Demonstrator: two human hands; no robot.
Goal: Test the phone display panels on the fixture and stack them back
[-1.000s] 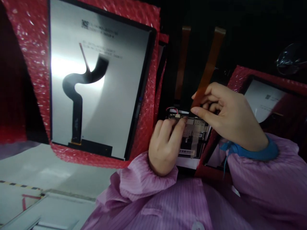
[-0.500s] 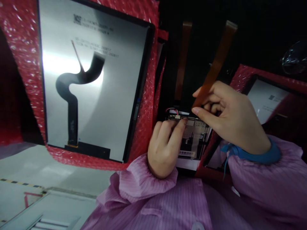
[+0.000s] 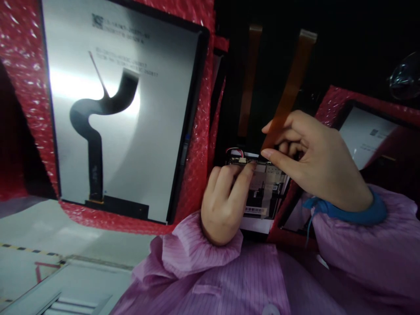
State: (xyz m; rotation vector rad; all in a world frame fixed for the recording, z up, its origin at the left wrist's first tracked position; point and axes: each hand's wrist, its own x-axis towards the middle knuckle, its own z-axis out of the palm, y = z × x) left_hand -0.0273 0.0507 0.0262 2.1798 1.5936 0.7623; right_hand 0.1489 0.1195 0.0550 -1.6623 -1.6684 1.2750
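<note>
Orange cable pinched in right hand; left hand on device, grip unclear.

Circuit assy. btwn. L panel & R panel.

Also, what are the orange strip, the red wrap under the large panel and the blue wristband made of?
Orange strip: probably thin plastic film, smooth, with a metallic-looking end. Red wrap: likely plastic bubble wrap, glossy, given its bumps and glints. Blue wristband: rubber or fabric, unclear which; it looks matte, without glints.
</note>
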